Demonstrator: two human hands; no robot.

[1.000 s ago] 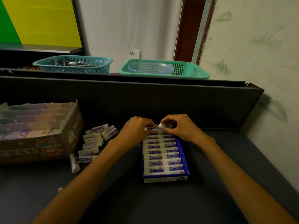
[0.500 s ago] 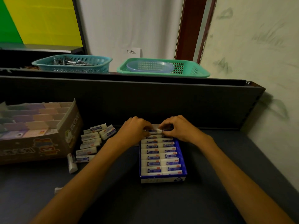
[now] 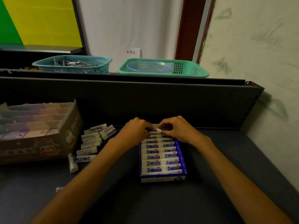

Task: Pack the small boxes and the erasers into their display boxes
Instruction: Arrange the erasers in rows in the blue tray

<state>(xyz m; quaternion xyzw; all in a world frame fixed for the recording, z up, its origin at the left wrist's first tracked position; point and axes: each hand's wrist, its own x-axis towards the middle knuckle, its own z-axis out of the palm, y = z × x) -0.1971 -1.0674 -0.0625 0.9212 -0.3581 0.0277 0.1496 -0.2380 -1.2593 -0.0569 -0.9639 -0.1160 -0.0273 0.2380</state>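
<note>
Left hand (image 3: pixel 136 130) and right hand (image 3: pixel 177 128) curling, fingertips pinching one white eraser (image 3: pixel 158 131) at far end of blue cardboard box (image 3: pixel 182 156). Nearer than fingers, sleeved rectangular erasers lying in two rows. Left of fingers, loose erasers (image 3: pixel 92 143) lying on dark tabletop (image 3: pixel 113 199).

Before you on the shelf surface (image 3: pixel 226 159): an eraser display box (image 3: pixel 162 179) holding erasers in two columns, your left hand (image 3: pixel 135 130) and right hand (image 3: pixel 177 129) at its far end. To its left, loose erasers (image 3: pixel 90 143); farther left, a cardboard display box (image 3: pixel 38 147) filled with small boxes (image 3: pixel 29 122). Behind, on the ledge: two baskets (image 3: pixel 72 64) side by side.
</note>
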